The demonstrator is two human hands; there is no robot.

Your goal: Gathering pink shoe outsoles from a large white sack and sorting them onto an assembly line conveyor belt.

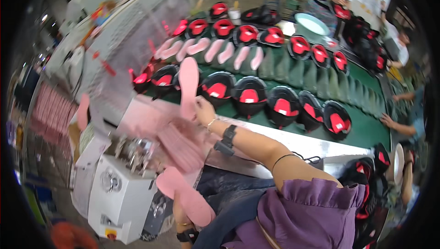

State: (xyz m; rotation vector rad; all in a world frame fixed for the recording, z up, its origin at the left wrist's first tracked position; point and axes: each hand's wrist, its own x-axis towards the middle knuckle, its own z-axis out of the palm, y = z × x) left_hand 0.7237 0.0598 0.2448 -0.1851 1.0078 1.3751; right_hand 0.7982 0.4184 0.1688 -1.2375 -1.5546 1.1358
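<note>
One pink insole [188, 81], in front of the person and just off the near edge of the green tabletop [366, 130], stands nearly upright in the view: its long axis runs up and down, with the broad rounded end at the top and the other end at the bottom. The right hand [203, 112] has its grip closed on the lower right edge of this piece, the thumb and fingers pinching the edge with only the material's thickness between them. A second insole [184, 197] lies lower down, near the person's lap, its long axis slanting from upper left to lower right; which end is the toe I cannot tell. The left hand [178, 213] is clamped on it at the left edge, near the middle, and the fingers are mostly hidden behind it, so the exact spread of that grip cannot be made out. Between the two pieces lies a stack of pink strips [184, 147], somewhat blurred, next to a flat pink sheet [145, 114]. To the left of the lower insole stands a white machine [117, 198]. Beyond the right hand, black shoe uppers with red linings [250, 96] line the near side of the tabletop, with paired pink insoles [213, 50] and green shoe-shaped forms [298, 71] farther back. At the top, a co-worker in a patterned apron [324, 14] handles another upper near a pale basin [312, 24].
</note>
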